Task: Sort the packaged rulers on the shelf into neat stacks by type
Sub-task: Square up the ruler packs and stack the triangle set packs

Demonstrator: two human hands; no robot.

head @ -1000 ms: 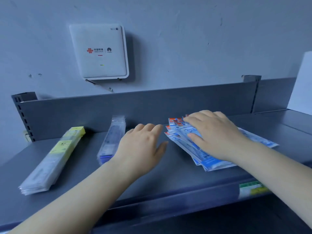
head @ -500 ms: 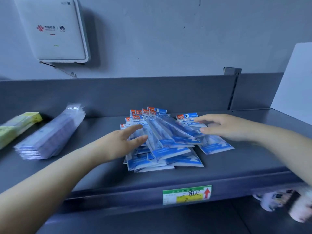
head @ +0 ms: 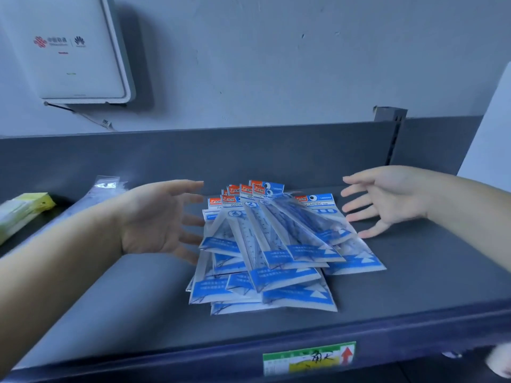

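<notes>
A fanned, untidy pile of blue-and-white geometric ruler packs [head: 271, 250] with orange header labels lies in the middle of the dark grey shelf [head: 414, 272]. My left hand [head: 157, 219] is open just left of the pile, palm facing it, fingertips close to the leftmost packs. My right hand [head: 387, 200] is open to the right of the pile, palm facing it, its lower fingertips near the rightmost pack. Neither hand holds anything. A stack of clear packs [head: 105, 186] and a yellow-labelled stack [head: 22, 211] lie at the far left.
The shelf's grey back panel [head: 249, 156] rises behind the pile. A white router box [head: 66, 48] hangs on the wall at upper left. A green and yellow price label [head: 309, 357] sits on the shelf's front lip. A white panel [head: 486, 128] stands at the right.
Both hands have come off the blue pile and spread apart to its two sides, palms turned inward. The view has moved closer and to the right, centring the pile.
</notes>
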